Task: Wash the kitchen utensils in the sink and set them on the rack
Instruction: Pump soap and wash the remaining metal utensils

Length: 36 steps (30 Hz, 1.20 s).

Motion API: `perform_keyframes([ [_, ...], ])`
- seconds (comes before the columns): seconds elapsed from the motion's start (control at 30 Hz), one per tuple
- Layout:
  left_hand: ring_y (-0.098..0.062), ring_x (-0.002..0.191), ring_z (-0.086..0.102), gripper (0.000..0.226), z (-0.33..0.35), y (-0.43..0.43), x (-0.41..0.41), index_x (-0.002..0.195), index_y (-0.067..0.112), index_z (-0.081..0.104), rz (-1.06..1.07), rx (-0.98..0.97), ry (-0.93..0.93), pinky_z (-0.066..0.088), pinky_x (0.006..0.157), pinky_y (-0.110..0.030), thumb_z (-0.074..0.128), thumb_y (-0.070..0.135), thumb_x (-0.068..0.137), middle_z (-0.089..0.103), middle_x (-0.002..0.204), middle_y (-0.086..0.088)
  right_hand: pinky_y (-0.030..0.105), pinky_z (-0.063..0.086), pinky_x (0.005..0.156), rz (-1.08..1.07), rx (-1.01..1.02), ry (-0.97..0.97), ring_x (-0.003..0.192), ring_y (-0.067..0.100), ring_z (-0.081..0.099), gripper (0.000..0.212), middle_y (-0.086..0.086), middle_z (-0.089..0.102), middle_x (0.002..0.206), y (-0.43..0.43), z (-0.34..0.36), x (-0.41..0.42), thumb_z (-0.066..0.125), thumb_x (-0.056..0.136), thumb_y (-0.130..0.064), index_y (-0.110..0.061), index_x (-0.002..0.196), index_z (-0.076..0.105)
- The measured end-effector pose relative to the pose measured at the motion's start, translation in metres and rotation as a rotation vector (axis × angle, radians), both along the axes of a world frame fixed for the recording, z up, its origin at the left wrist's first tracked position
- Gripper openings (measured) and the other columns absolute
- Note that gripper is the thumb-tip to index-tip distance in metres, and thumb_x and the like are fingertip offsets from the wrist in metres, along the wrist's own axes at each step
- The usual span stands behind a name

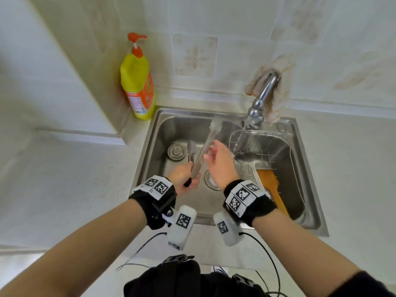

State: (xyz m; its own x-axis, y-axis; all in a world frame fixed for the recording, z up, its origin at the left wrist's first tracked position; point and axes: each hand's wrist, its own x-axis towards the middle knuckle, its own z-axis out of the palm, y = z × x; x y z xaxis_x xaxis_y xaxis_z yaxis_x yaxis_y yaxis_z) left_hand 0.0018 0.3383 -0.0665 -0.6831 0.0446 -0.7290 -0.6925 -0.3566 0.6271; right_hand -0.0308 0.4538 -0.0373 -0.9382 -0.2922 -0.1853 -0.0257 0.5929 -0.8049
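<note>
Over the steel sink my left hand grips the hinged black end of metal tongs, which spread apart and point away toward the back wall. My right hand has its fingers curled round the tongs' upper arm, near the middle. Water runs from the tap onto a wire rack in the sink's right half. A metal ladle and a wooden spatula lie on that rack.
A yellow dish-soap bottle with an orange pump stands at the sink's back left corner. A pale rubber glove hangs behind the tap. Two drains sit in the basin floor. A white counter surrounds the sink.
</note>
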Motion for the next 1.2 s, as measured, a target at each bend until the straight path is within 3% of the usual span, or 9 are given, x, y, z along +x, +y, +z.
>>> perform_keyframes([
  [0.1,-0.004,0.027,0.028,0.032,0.006,-0.004,0.000,0.076,0.012,0.042,-0.027,0.036,-0.001,0.020,0.029,-0.012,0.021,0.005,0.098,0.040,0.041,0.003,0.022,-0.003,0.113,0.406,0.368,0.410,0.145,0.019,0.009,0.076,0.007,0.010,0.156,0.007,0.001,0.027,0.039,0.084,0.014,-0.008,0.149,0.008],
  [0.2,-0.002,0.026,0.027,0.033,0.015,-0.006,-0.001,0.078,0.009,0.044,-0.149,0.028,0.003,0.021,0.027,-0.012,0.018,0.001,0.097,0.040,0.037,0.005,0.029,-0.017,0.110,0.663,0.591,0.569,0.140,0.017,-0.019,0.085,0.003,-0.020,0.152,0.021,-0.009,0.022,0.029,0.076,0.015,-0.010,0.147,-0.010],
  [0.33,-0.003,0.024,0.027,0.030,0.020,-0.004,-0.001,0.088,0.007,0.046,-0.251,0.032,-0.080,0.018,0.024,-0.011,0.018,0.007,0.099,0.041,0.038,0.004,0.033,-0.015,0.110,0.387,0.776,0.485,0.144,0.025,-0.015,0.087,0.013,-0.021,0.154,0.041,-0.009,-0.018,0.034,0.077,0.014,-0.004,0.145,-0.017],
  [0.47,-0.002,0.023,0.027,0.032,0.019,-0.003,0.007,0.076,0.007,0.043,-0.278,0.062,-0.114,0.018,0.023,-0.012,0.020,0.009,0.099,0.041,0.038,0.003,0.035,-0.016,0.111,0.728,0.658,0.670,0.144,0.026,-0.012,0.081,0.012,-0.011,0.156,0.028,-0.023,0.039,0.022,0.072,0.006,-0.004,0.147,-0.009],
  [0.63,-0.001,0.025,0.026,0.030,0.026,-0.001,-0.003,0.087,0.010,0.047,-0.392,0.059,-0.125,0.018,0.022,-0.012,0.019,0.013,0.099,0.039,0.041,0.004,0.036,-0.010,0.115,0.351,0.787,0.525,0.144,0.032,-0.009,0.080,0.019,-0.012,0.155,0.047,-0.007,-0.012,0.035,0.081,0.010,0.002,0.145,-0.011],
  [0.8,-0.002,0.024,0.027,0.032,0.024,-0.002,0.002,0.078,0.008,0.044,-0.363,0.097,-0.128,0.018,0.022,-0.011,0.020,0.012,0.099,0.040,0.040,0.003,0.034,-0.008,0.115,0.696,0.632,0.689,0.145,0.027,0.000,0.074,0.012,0.002,0.157,0.030,-0.011,0.035,0.021,0.076,0.001,-0.003,0.149,0.005],
  [0.93,-0.001,0.024,0.027,0.029,0.032,0.002,-0.003,0.089,0.008,0.049,-0.426,0.112,-0.141,0.018,0.022,-0.011,0.022,0.014,0.099,0.038,0.040,0.005,0.043,-0.006,0.118,0.346,0.874,0.614,0.144,0.034,-0.010,0.076,0.017,-0.009,0.155,0.053,-0.005,-0.010,0.039,0.087,-0.003,0.001,0.146,-0.008],
  [1.07,-0.001,0.024,0.028,0.031,0.030,0.002,-0.003,0.079,0.008,0.045,-0.420,0.137,-0.118,0.018,0.022,-0.011,0.022,0.014,0.099,0.040,0.040,0.004,0.036,-0.012,0.115,0.639,0.585,0.627,0.144,0.021,-0.010,0.079,0.008,-0.001,0.157,0.033,-0.004,0.038,0.036,0.077,0.005,-0.007,0.149,0.005],
  [1.2,-0.001,0.024,0.028,0.030,0.033,-0.004,-0.004,0.094,0.010,0.050,-0.503,0.082,-0.132,0.020,0.022,-0.012,0.022,0.018,0.100,0.039,0.041,0.005,0.032,-0.009,0.115,0.242,0.689,0.514,0.145,0.025,-0.007,0.081,0.011,-0.004,0.158,0.061,-0.003,-0.013,0.039,0.081,0.008,-0.007,0.149,-0.002],
])
